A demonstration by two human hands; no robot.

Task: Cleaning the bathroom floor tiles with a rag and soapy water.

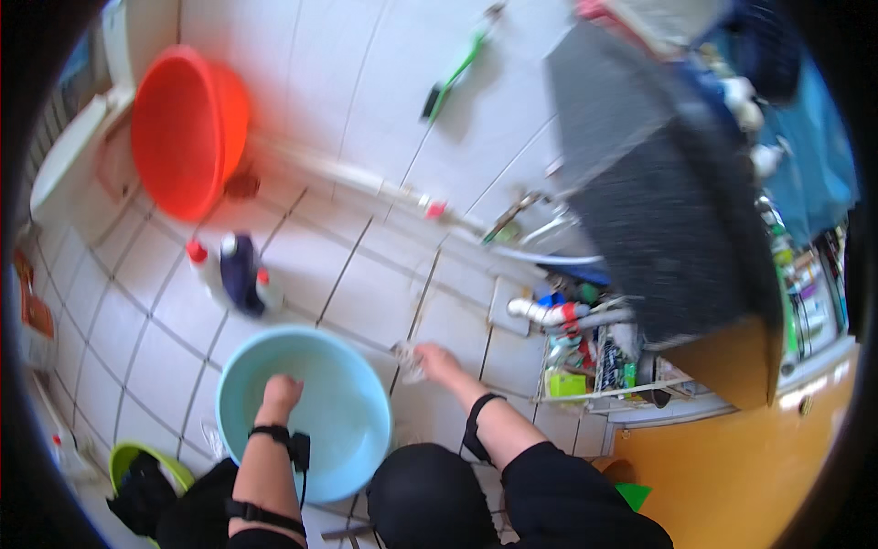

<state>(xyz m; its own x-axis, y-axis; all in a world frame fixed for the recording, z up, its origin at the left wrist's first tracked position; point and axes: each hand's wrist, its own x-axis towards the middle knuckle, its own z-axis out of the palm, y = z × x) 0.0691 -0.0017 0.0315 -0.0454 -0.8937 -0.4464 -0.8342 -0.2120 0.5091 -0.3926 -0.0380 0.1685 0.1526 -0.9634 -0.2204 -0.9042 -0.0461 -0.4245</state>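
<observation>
A light-blue basin (343, 435) stands on the tiled floor in front of me. Over its inside is my left hand (282, 392), fingers curled closed; whether they hold anything is hidden. To the right of the rim, my right hand (439, 363) pinches a small see-through crumpled piece, like clear plastic (409, 363), blurred by motion. Beyond the basin stand a white bottle with a red cap (203, 267), a dark bottle with a white cap (240, 274) and a smaller red-capped white bottle (269, 291).
A red tub (187, 133) leans by the wall at far left, near a white toilet (73, 160). A green brush (457, 73) hangs on the wall. At right are a dark cabinet or counter (677, 201) and a rack of small items (594, 366). A lime-green bin (123, 455) sits lower left.
</observation>
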